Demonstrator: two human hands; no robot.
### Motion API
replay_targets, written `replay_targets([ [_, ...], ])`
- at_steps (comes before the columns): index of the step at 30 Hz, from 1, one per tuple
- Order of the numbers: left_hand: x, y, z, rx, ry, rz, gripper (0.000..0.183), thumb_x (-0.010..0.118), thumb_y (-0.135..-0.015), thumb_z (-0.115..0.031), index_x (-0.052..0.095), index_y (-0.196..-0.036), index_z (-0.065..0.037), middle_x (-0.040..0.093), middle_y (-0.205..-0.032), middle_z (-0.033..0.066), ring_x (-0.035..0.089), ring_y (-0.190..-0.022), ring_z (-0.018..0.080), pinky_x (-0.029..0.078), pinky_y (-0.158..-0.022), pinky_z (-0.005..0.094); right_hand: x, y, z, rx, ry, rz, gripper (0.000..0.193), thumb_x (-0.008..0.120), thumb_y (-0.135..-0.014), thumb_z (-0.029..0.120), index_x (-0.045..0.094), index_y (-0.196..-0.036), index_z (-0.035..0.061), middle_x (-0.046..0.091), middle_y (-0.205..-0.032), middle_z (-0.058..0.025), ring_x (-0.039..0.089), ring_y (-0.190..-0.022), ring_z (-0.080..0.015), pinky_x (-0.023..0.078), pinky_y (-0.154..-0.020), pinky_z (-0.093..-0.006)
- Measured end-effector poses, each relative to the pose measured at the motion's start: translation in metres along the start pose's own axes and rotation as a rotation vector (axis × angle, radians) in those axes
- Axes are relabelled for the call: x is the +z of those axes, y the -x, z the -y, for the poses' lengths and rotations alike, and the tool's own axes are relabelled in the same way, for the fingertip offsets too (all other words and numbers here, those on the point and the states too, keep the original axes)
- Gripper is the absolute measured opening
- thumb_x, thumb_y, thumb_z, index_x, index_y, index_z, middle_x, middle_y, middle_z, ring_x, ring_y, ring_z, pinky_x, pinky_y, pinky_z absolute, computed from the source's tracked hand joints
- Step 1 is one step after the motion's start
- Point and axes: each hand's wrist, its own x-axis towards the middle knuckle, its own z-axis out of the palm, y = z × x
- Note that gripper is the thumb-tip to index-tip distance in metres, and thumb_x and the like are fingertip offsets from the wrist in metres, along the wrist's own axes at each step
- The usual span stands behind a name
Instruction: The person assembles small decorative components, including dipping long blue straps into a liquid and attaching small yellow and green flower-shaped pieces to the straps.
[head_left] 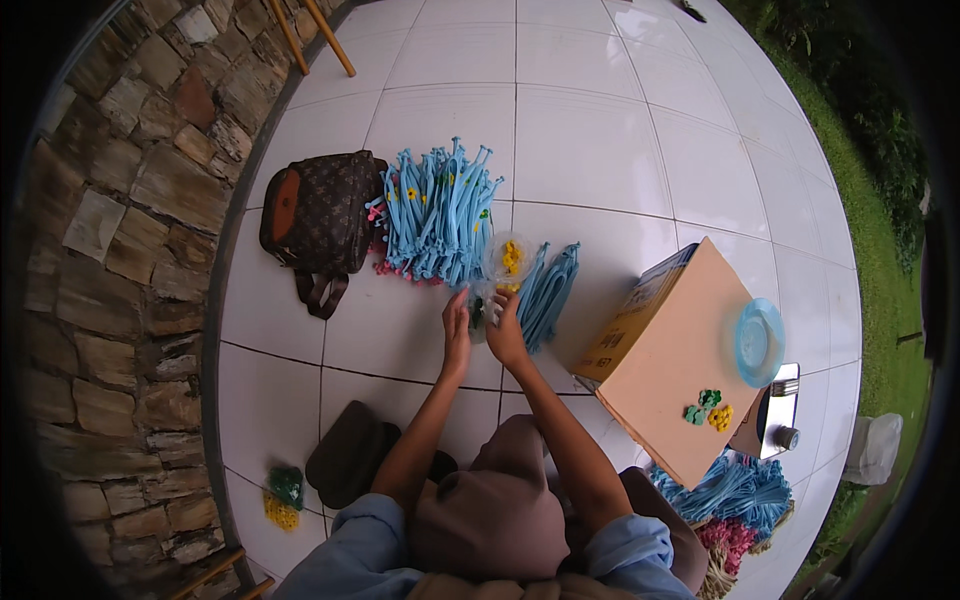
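Note:
Two clear plastic tubs sit on the tiles in front of me. The nearer tub (477,322) shows dark green pieces inside; the farther tub (510,258) holds yellow flower-like pieces. At the nearer tub's left side is my left hand (456,330), its fingers stretched out and nothing visible in them. My right hand (506,332) is on the tub's other side, with fingers bent against its clear rim; the fingertips are small in view. Behind the tubs lies a big pile of light blue cloth strips (440,215) with knotted ends. A smaller bundle of blue strips (547,295) rests beside my right hand.
A brown patterned backpack (322,215) stands left of the pile. To the right, a cardboard box (665,350) carries green and yellow pieces (709,408) and a blue plate (759,343). More blue strips (735,490) lie behind it. Green and yellow bags (284,497) lie lower left, near the stone wall (130,280).

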Motion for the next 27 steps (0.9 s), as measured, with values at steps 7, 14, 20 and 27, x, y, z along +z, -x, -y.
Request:
replay_targets([
  [7, 0.014, 0.006, -0.021, 0.169, -0.635, -0.197, 0.041, 0.037, -0.097, -0.031, 0.044, -0.127, -0.004, 0.038, -0.131, 0.0150, 0.029, -0.127, 0.0292, 0.019, -0.105, 0.0399, -0.013, 0.012, 0.020, -0.089, 0.153, -0.098, 0.049, 0.045, -0.076, -0.010, 0.032, -0.122, -0.0003, 0.045, -0.123, -0.0230, 0.047, -0.117, -0.0335, 0.040, -0.095, -0.0392],
  [14, 0.054, 0.018, -0.199, 0.277, 0.127, -0.084, 0.027, 0.040, -0.097, -0.019, 0.047, -0.116, -0.002, 0.049, -0.116, 0.0101, 0.041, -0.115, 0.0210, 0.029, -0.100, 0.0364, -0.092, 0.035, 0.263, -0.357, -0.062, 0.116, 0.024, 0.047, -0.090, 0.002, 0.046, -0.114, 0.0039, 0.058, -0.104, -0.0082, 0.058, -0.099, -0.0159, 0.045, -0.082, -0.0280],
  [20, 0.136, 0.036, -0.282, 0.413, 0.129, 0.572, 0.020, 0.045, -0.095, -0.017, 0.049, -0.107, -0.002, 0.053, -0.109, 0.0065, 0.049, -0.104, 0.0151, 0.038, -0.093, 0.0325, -0.202, 0.078, 0.342, -0.634, 0.598, -0.133, 0.022, 0.051, -0.086, 0.003, 0.047, -0.108, 0.0044, 0.062, -0.089, -0.0129, 0.063, -0.084, -0.0255, 0.050, -0.070, -0.0325],
  [27, 0.228, 0.091, -0.229, 0.476, -0.247, 1.095, 0.015, 0.060, -0.084, -0.008, 0.057, -0.099, -0.005, 0.057, -0.098, 0.0049, 0.059, -0.082, 0.0154, 0.048, -0.070, 0.0278, -0.304, 0.179, 0.249, -0.110, 0.570, -0.358, 0.020, 0.051, -0.085, 0.002, 0.052, -0.105, 0.0026, 0.063, -0.085, -0.0128, 0.063, -0.083, -0.0230, 0.049, -0.074, -0.0321],
])
